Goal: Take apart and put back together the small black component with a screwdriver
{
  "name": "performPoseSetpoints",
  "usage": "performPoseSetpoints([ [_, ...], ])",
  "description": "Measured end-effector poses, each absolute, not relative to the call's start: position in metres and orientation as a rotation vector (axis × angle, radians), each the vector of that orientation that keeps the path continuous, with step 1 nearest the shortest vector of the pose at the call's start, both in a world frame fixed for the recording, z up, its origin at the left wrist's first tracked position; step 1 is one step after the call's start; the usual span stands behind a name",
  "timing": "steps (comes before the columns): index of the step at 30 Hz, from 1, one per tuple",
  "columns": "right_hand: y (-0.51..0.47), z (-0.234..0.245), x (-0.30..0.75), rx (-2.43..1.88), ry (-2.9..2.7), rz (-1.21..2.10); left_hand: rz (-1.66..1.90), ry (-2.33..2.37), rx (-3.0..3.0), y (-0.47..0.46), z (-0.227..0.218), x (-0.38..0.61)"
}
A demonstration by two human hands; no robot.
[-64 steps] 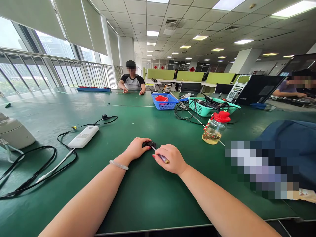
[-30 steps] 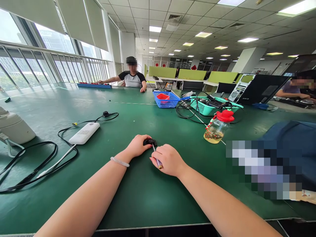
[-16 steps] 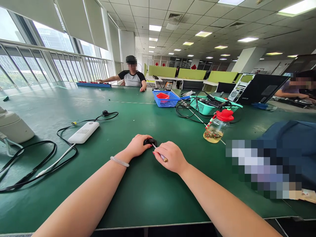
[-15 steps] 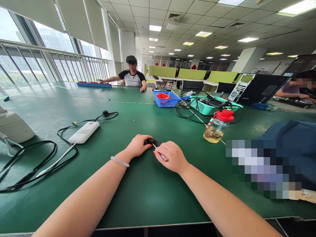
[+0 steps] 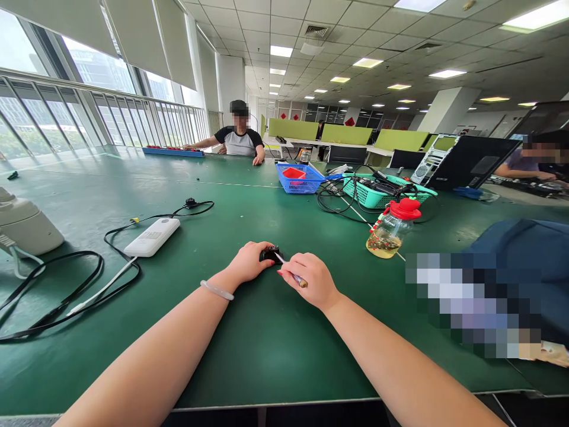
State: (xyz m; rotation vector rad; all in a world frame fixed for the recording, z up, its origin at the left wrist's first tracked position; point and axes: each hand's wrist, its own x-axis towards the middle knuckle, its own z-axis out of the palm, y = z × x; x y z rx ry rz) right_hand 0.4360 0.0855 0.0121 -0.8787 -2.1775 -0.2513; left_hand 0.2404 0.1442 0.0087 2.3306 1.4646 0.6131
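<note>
In the middle of the green table (image 5: 284, 350), my left hand (image 5: 249, 261) is closed around a small black part (image 5: 272, 255) and holds it against the surface. Its exact kind cannot be made out, as fingers cover its left side. My right hand (image 5: 312, 280) pinches a slim screwdriver (image 5: 302, 282) with a thin light shaft and a gold-brown handle end. The shaft slants up to the left, and its tip is at the top of the black part; whether it touches cannot be told.
To the left lie a white power strip (image 5: 152, 237), black cables (image 5: 80, 270) and a pale appliance (image 5: 29, 228). A red-lidded glass bottle (image 5: 389, 232), blue basket (image 5: 299, 179) and green basket (image 5: 368, 193) stand ahead. Dark blue cloth (image 5: 524, 267) lies right. Across sits a person (image 5: 239, 139).
The screwdriver and my right hand have shifted slightly to the right, and the shaft now shows more above the black part. My left hand keeps its hold on the part.
</note>
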Motion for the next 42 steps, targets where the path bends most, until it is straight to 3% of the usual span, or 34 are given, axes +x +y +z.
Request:
performPoseSetpoints([
  [7,0.088,0.012,0.437,-0.935,-2.077,-0.082,0.585,1.483,2.346,0.145,0.007,0.240],
  [19,0.112,0.005,0.452,-1.171,-1.333,0.788,0.591,1.479,2.335,0.138,0.015,0.242],
  [28,0.116,0.001,0.452,-1.207,-1.422,0.935,0.546,1.440,2.329,0.139,0.016,0.244],
  [42,0.106,0.009,0.451,-1.176,-1.542,0.789,0.534,1.418,2.398,0.141,0.014,0.242],
])
